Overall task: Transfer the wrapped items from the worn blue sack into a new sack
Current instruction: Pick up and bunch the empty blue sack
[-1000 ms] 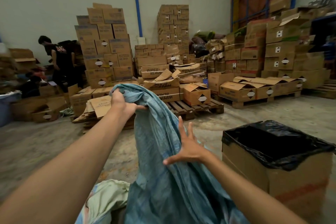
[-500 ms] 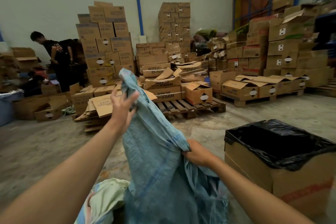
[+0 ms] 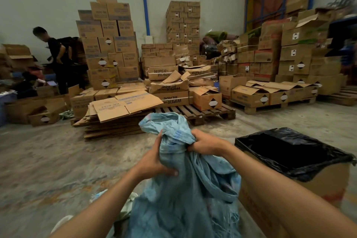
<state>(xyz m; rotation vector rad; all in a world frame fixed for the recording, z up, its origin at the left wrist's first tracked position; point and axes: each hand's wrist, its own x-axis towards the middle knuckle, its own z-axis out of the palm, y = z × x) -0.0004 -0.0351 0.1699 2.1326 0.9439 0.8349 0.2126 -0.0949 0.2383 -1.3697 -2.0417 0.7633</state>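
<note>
The worn blue sack [image 3: 185, 195] stands bunched in front of me, its frayed fabric hanging low and its top gathered into a crumpled neck. My left hand [image 3: 154, 160] grips the neck from the left side. My right hand [image 3: 204, 144] clutches the same gathered neck from the right, close to the left hand. A pale green sack [image 3: 126, 207] lies on the floor at the lower left, mostly hidden behind my left arm. No wrapped items show; the blue sack's contents are hidden.
A cardboard box lined with a black plastic bag [image 3: 293, 158] stands open just right of the sack. Flattened cartons [image 3: 117, 116] and a wooden pallet [image 3: 202, 112] lie ahead. Stacked boxes [image 3: 110, 44] fill the back. A person in black [image 3: 56, 58] stands far left.
The sack's top, held high by my left hand, has come down. Both hands now squeeze its neck together; my right hand went from spread open to gripping the fabric.
</note>
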